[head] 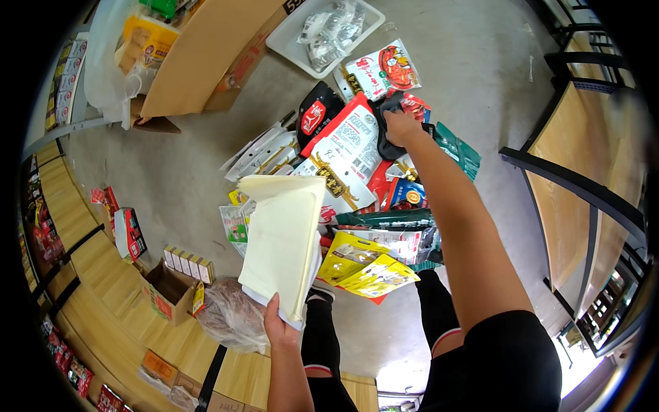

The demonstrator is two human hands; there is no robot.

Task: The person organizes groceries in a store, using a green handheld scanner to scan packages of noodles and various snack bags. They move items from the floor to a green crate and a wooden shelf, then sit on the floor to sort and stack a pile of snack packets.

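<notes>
My left hand (280,324) grips the lower end of a thick stack of cream-coloured flat sheets or sleeves (283,242). With an extended arm, my right hand (401,129) reaches to the far side of a pile of food packets and grips a dark, soft item (387,147), perhaps a black pouch. Just left of it lies a large white-and-red packet (342,154) bearing print and handwriting. A black pouch with a red emblem (314,113) lies beyond that. Yellow packets (368,262) are at the near side, and a green packet (455,149) is to the right.
A white plastic tub (275,49) holding clear plastic wrapping stands at the far side. An open cardboard box (190,62) is at upper left. Wooden shelving (118,262) runs along the left, carrying a small open carton (170,288) and a plastic bag (234,314). Black-framed shelves (566,190) stand right.
</notes>
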